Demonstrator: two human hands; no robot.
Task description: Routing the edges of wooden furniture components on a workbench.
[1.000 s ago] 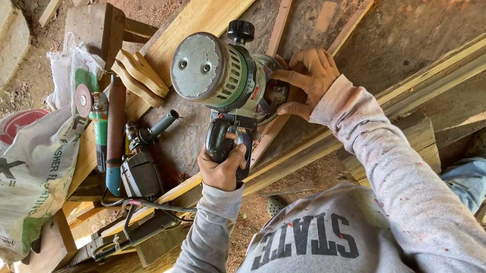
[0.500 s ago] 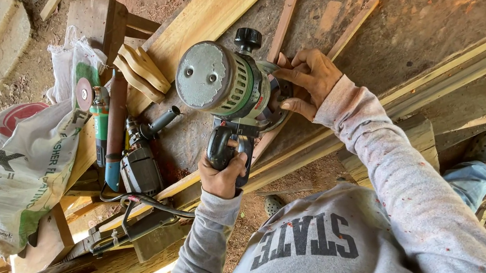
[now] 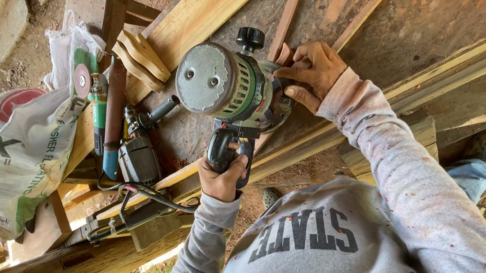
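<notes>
The router [image 3: 231, 88] sits on the bench [image 3: 422, 28], near the middle, with its round grey top facing you and a black knob on its far side. Your left hand [image 3: 222, 176] is wrapped tight around its black handle on the near side. Your right hand [image 3: 311, 72] is on the right side of the router, fingers curled and pressed to its base and to a thin stick [image 3: 288, 11] of wood there. A long pale plank [image 3: 213, 4] runs far and left of the router. Left of the router lie a grinder [image 3: 95, 104] with a round disc and a dark drill [image 3: 137, 151], close together. Some cut wood pieces [image 3: 140, 58] are stacked just past them. A big white sack [image 3: 6, 155] hangs at the far left.
</notes>
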